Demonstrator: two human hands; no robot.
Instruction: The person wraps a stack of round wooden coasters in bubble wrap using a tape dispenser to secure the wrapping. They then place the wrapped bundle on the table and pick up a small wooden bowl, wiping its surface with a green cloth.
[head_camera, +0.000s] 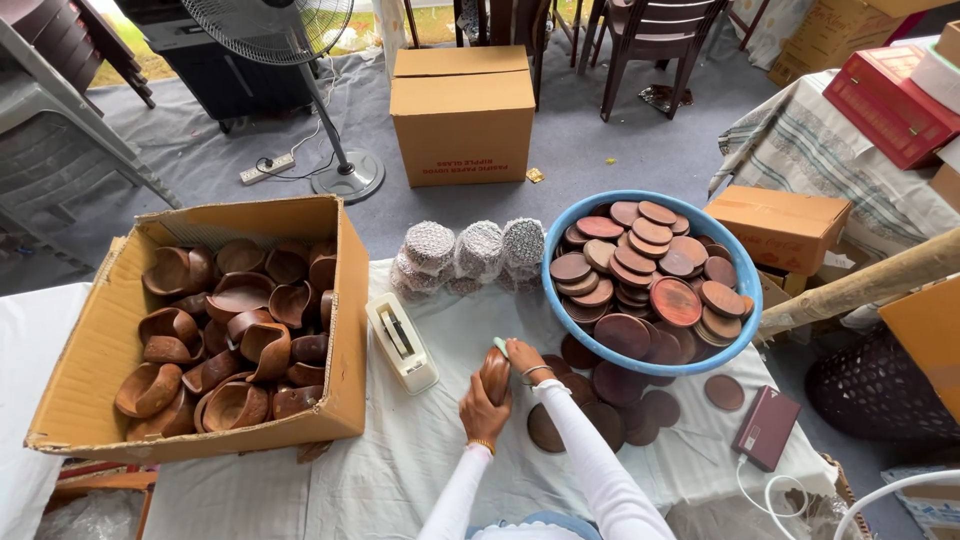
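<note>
My left hand (481, 412) grips a small dark wooden bowl (495, 375) held on edge over the white cloth of the table (400, 470). My right hand (522, 357) presses a small pale green piece (500, 346) against the bowl's upper rim. Round brown wooden lids (600, 405) lie loose on the cloth just right of my hands. A blue basin (735, 262) heaped with more wooden lids stands further right. An open cardboard box (100, 350) full of wooden bowls sits to the left.
A white tape dispenser (401, 341) lies between the box and my hands. Three stacks of netted rolls (478, 250) stand behind it. A maroon power bank (767, 427) with a white cable is at the right. A standing fan (300, 60), closed cartons and chairs are on the floor beyond.
</note>
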